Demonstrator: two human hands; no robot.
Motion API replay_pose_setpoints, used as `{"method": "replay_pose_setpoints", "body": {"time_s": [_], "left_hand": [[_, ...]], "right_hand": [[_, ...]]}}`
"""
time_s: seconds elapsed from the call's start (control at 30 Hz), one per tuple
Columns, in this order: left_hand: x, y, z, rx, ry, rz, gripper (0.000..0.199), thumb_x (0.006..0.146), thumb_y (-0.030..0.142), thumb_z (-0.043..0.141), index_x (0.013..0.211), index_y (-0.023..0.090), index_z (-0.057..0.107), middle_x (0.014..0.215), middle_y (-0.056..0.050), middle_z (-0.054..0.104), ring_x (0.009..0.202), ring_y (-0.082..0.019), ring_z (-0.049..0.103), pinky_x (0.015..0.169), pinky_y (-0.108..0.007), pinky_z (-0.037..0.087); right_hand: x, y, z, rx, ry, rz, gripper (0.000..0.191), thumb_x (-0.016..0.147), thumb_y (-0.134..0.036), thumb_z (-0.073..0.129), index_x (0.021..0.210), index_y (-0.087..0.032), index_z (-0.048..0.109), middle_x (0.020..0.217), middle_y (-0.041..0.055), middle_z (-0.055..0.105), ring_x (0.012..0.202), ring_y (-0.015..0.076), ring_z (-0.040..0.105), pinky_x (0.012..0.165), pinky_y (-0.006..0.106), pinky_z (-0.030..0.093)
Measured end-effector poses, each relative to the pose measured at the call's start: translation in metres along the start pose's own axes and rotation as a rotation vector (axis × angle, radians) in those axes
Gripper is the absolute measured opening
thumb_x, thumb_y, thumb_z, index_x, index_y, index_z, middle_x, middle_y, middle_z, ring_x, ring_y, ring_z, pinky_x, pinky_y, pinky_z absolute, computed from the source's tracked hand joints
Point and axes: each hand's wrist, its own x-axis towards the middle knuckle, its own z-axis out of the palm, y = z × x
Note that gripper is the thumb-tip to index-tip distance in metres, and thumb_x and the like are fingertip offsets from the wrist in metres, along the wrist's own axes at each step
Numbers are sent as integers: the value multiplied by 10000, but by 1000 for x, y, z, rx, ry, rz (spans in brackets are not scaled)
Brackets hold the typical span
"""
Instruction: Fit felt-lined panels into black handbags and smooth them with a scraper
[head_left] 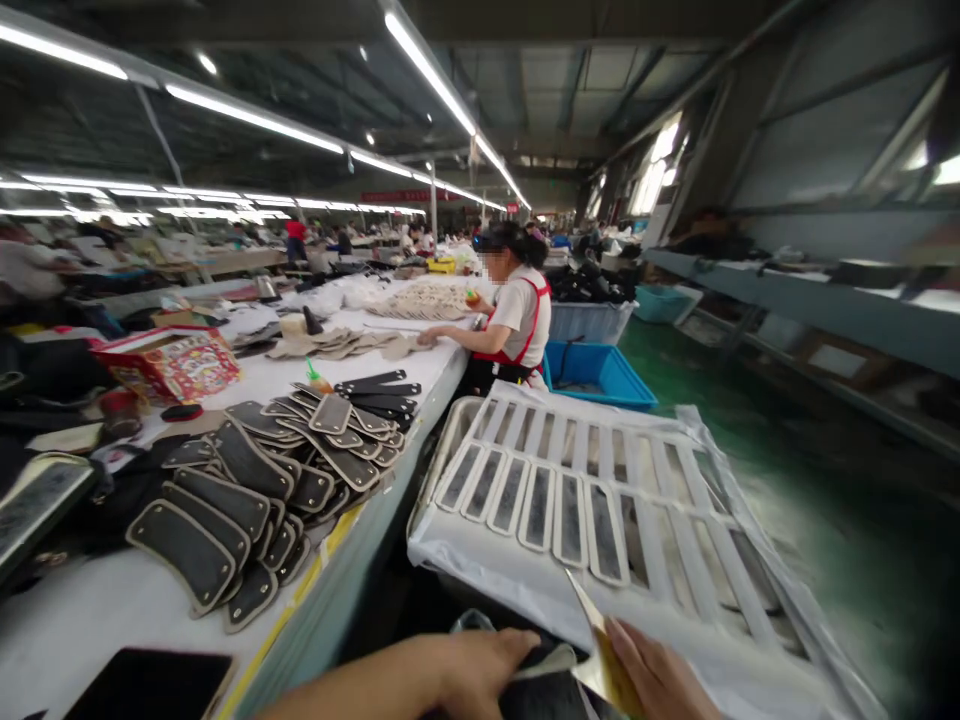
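At the bottom middle, my left hand (476, 672) has its fingers closed on a black piece with a pale edge (536, 692). My right hand (660, 675) is wrapped round a pointed, light-coloured tool (589, 605) with a yellowish part near the fingers; its exact kind is unclear. The tool's tip points up and left, over the near edge of a white slatted rack (502, 585). On this rack lies a row of dark strips with pale borders (534, 505). The lower parts of both hands are cut off by the frame.
To the left, a long white table (82, 620) carries a heap of dark trimmed pieces with rivets (225, 510), a red patterned box (169, 365) and a small bottle (319, 380). A co-worker (517, 310) stands at its far side near a blue bin (600, 375).
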Motion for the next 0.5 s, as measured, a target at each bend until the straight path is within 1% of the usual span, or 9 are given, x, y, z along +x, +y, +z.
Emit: {"method": "replay_pose_setpoints", "body": {"time_s": [0.03, 0.07, 0.1, 0.13, 0.23, 0.3, 0.33, 0.4, 0.5], "left_hand": [[-2, 4, -6, -41, -18, 27, 1009, 513, 455, 786, 1389, 206, 352, 1296, -131, 525, 1095, -344, 561, 878, -388, 471], [-2, 7, -12, -101, -15, 35, 1043, 462, 457, 813, 1375, 198, 381, 1272, -128, 548, 1079, -351, 572, 892, -395, 468], [0, 7, -17, -172, -7, 43, 1012, 455, 455, 821, 1350, 197, 424, 1255, -116, 566, 1087, -350, 568, 907, -395, 463], [3, 6, -21, -244, -43, 37, 978, 477, 452, 818, 1343, 204, 437, 1250, -103, 573, 1093, -343, 567, 916, -392, 460], [16, -2, -27, -472, -228, 17, 848, 650, 452, 730, 1385, 229, 370, 1287, -57, 549, 1153, -295, 532, 970, -380, 424], [23, -6, -26, -583, -308, 18, 778, 736, 494, 644, 1397, 218, 343, 1349, -48, 489, 1230, -277, 462, 1023, -386, 372], [26, -8, -25, -615, -318, 14, 739, 772, 531, 586, 1393, 207, 350, 1372, -47, 461, 1259, -270, 427, 1049, -391, 339], [32, -10, -21, -628, -312, -3, 669, 841, 577, 446, 1379, 185, 376, 1390, -44, 436, 1289, -251, 388, 1088, -398, 273], [39, -11, -14, -567, -254, -25, 625, 917, 552, 211, 1346, 151, 427, 1375, -40, 455, 1296, -221, 381, 1122, -395, 176]], "right_hand": [[1, -9, -4, -2, -103, 42, 452, 969, -309, 247, 930, -194, 682, 830, 73, 708, 704, 191, 675, 590, 247, 527], [2, -16, -8, -24, -171, 103, 468, 973, -308, 236, 854, -186, 672, 721, 66, 688, 617, 181, 656, 535, 247, 495], [2, -22, -11, -58, -232, 197, 477, 978, -317, 232, 777, -186, 645, 637, 48, 657, 571, 171, 635, 516, 245, 464], [3, -27, -13, -90, -293, 274, 473, 982, -332, 236, 748, -186, 619, 603, 34, 636, 556, 160, 620, 509, 239, 433], [5, -34, -15, -170, -411, 378, 461, 987, -357, 261, 716, -182, 591, 590, 17, 613, 542, 128, 583, 500, 225, 352], [5, -35, -14, -228, -447, 412, 434, 980, -355, 304, 706, -184, 595, 599, 16, 617, 550, 122, 574, 502, 227, 311], [4, -35, -13, -255, -458, 424, 422, 976, -352, 322, 702, -189, 598, 603, 14, 619, 554, 122, 571, 503, 230, 295], [3, -37, -12, -303, -466, 423, 415, 971, -355, 337, 692, -196, 601, 615, 12, 627, 568, 125, 572, 509, 234, 272], [-1, -41, -12, -348, -445, 394, 456, 982, -373, 287, 698, -206, 602, 677, 14, 651, 623, 136, 590, 530, 239, 268]]}}
